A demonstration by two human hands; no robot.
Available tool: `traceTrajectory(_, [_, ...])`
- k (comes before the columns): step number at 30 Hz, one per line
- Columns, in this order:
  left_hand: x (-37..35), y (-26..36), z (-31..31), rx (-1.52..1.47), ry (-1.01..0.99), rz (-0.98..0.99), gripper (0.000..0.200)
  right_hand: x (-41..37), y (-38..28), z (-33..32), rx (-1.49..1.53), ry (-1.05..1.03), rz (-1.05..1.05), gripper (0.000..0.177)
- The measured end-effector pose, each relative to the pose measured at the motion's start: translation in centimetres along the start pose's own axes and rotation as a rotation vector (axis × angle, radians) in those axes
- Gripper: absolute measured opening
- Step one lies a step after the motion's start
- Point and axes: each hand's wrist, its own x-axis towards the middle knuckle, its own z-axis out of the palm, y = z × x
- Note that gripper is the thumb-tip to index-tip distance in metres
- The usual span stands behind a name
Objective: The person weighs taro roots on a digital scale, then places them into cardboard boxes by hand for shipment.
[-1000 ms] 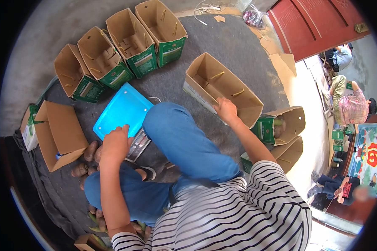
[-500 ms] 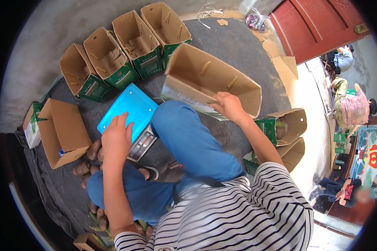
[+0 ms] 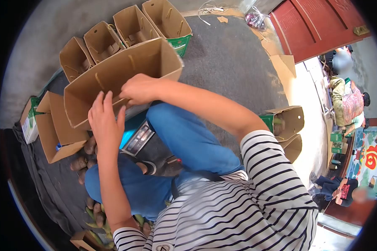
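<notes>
A large open-topped cardboard box [image 3: 142, 58] is over the digital scale, covering most of its blue platform [image 3: 132, 125]; the scale's display panel [image 3: 137, 140] still shows below. My right hand [image 3: 140, 88] is closed on the near rim of this box, the fingers curled over the edge. Farther left along the same rim is my left hand [image 3: 107, 117], its fingers stretched out over the box opening and the thumb held apart. Rope handles hang on the far inner wall of the box.
Several open green-and-brown boxes [image 3: 165, 19] line the wall behind. A brown carton [image 3: 67, 123] stands at left beside root vegetables [image 3: 79, 163]. Corn lies at lower left [image 3: 98, 226]. Boxes with produce [image 3: 287, 121] stand at right. Other people [image 3: 347, 100] are beyond the red door [image 3: 318, 25].
My right hand has carried the large box leftward from the floor to over the scale. My left hand has shifted slightly left and now reaches the box's near rim.
</notes>
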Motion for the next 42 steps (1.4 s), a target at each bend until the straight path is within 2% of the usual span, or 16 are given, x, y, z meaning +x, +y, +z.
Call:
traceTrajectory(1, [-0.4,-0.7,0.6,0.084,-0.097,-0.001,0.046,1.5,-0.6,0.8,-0.002,-0.036,-0.016,0.023])
traceTrajectory(2, [-0.6,-1.3,0.7,0.215,-0.393,-0.116,0.031,3.0,-1.3,1.5,-0.01,-0.074,-0.046,0.022])
traceTrajectory(5, [-1.2,-2.6,2.6,0.345,-0.513,-0.126,0.018,4.7,-1.6,4.9,-0.056,-0.101,-0.065,0.018])
traceTrajectory(8, [-1.6,-2.7,3.7,0.365,-0.488,-0.106,0.011,4.6,-2.5,4.2,-0.06,-0.215,-0.011,0.02])
traceTrajectory(11, [-1.8,-2.8,3.9,0.335,-0.5,-0.149,0.02,3.1,-2.3,4.0,-0.03,-0.108,0.008,0.025])
traceTrajectory(12, [-2.1,-2.6,3.6,0.328,-0.41,-0.126,0.011,2.7,-2.3,3.5,-0.064,-0.102,0.035,0.028])
traceTrajectory(17, [-2.1,-2.3,2.9,0.257,-0.276,-0.144,0.013,1.4,-2.5,0.6,-0.145,-0.103,0.16,0.033])
traceTrajectory(19, [-2.3,-2.1,3.1,0.26,-0.277,-0.161,0.027,1.8,-3.3,-0.3,-0.165,-0.183,0.138,0.034])
traceTrajectory(22, [-2.6,-1.9,3.4,0.257,-0.199,-0.169,0.018,3.2,-4.1,-0.7,-0.221,-0.297,0.093,0.035])
traceTrajectory(27, [-2.6,-2.3,1.8,0.208,-0.315,-0.236,0.013,6.5,-2.9,1.3,-0.289,-0.53,0.116,0.025])
traceTrajectory(31, [-2.0,-1.9,1.5,0.074,-0.35,-0.289,0.016,7.4,-3.0,0.8,-0.312,-0.541,0.08,0.024])
traceTrajectory(34, [-1.6,-1.3,1.6,0.117,-0.312,-0.282,0.017,7.0,-2.8,1.1,-0.27,-0.502,0.136,0.023])
traceTrajectory(36, [-1.3,-0.5,1.6,0.156,-0.279,-0.28,0.019,6.2,-2.2,1.2,-0.188,-0.42,0.12,0.023])
traceTrajectory(41, [-1.3,1.0,0.8,0.171,-0.196,-0.261,0.023,5.0,-2.3,1.2,-0.065,-0.363,0.113,0.022])
traceTrajectory(42, [-1.3,1.2,0.0,0.155,-0.234,-0.238,0.027,4.8,-2.5,1.1,-0.065,-0.369,0.107,0.022])
